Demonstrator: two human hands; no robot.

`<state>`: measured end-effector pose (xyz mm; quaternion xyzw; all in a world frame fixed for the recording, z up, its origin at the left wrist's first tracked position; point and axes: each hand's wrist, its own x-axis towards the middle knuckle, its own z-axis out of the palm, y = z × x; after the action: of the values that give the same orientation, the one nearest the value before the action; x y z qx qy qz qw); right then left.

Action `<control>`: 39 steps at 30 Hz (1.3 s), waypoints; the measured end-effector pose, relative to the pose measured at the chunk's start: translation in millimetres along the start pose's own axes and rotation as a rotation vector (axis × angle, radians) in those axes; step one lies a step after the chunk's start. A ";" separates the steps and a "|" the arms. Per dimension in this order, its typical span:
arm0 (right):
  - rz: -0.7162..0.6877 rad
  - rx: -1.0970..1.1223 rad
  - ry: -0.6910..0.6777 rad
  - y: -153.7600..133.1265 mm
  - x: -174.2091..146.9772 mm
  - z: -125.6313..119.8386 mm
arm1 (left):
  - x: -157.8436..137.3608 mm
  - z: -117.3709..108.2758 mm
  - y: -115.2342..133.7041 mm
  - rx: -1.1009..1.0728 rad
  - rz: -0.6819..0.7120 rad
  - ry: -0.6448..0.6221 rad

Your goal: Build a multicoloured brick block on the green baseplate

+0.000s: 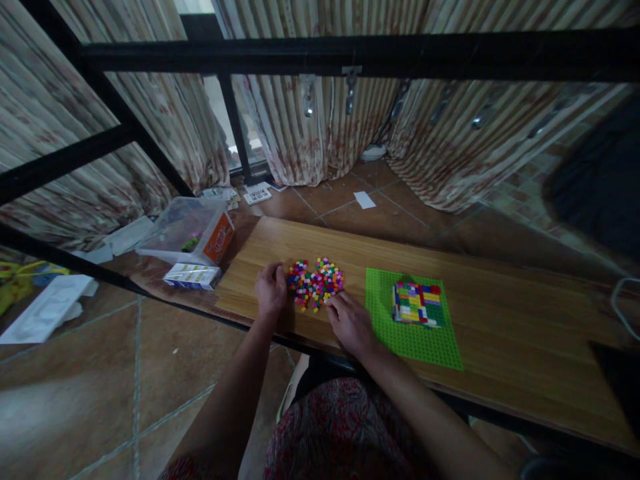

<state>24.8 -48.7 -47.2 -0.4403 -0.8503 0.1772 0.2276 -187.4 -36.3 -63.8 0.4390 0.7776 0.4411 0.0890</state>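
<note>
A loose pile of small coloured cubes (316,283) in pink, yellow, green, red and blue lies on the wooden bench top (525,320). My left hand (271,290) rests curled at the left edge of that pile, its fingertips hidden from me. At the pile's lower right edge is my right hand (350,325), thumb and fingers drawn together; anything between them is too small to make out. To its right lies a green studded baseplate (380,327), and on it stands a blocky build of multicoloured toy bricks (413,305).
Left of the bench are a clear plastic bin (175,230) with an orange label and a small white box (193,275). A black metal bar (370,57) crosses in front of striped curtains (320,127). A white card (365,200) lies on the tiled floor.
</note>
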 end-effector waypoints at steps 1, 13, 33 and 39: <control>0.007 0.020 0.007 1.4 -1.0 -0.2 | -0.1 -0.5 0.8 0.000 0.003 0.004; 0.199 0.383 0.243 16.1 -23.4 -68.8 | 3.8 -2.9 -3.0 0.047 0.016 -0.014; 0.347 0.096 0.252 142.6 -15.1 -132.6 | 6.8 -6.1 1.9 0.091 0.033 -0.026; 0.436 0.041 0.220 137.9 -9.0 -131.0 | 6.1 -6.8 2.7 0.093 0.039 -0.021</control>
<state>192.6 32.8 -9.3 -0.6251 -0.7015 0.1904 0.2844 -193.0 -35.2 -56.2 0.4623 0.7877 0.4015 0.0678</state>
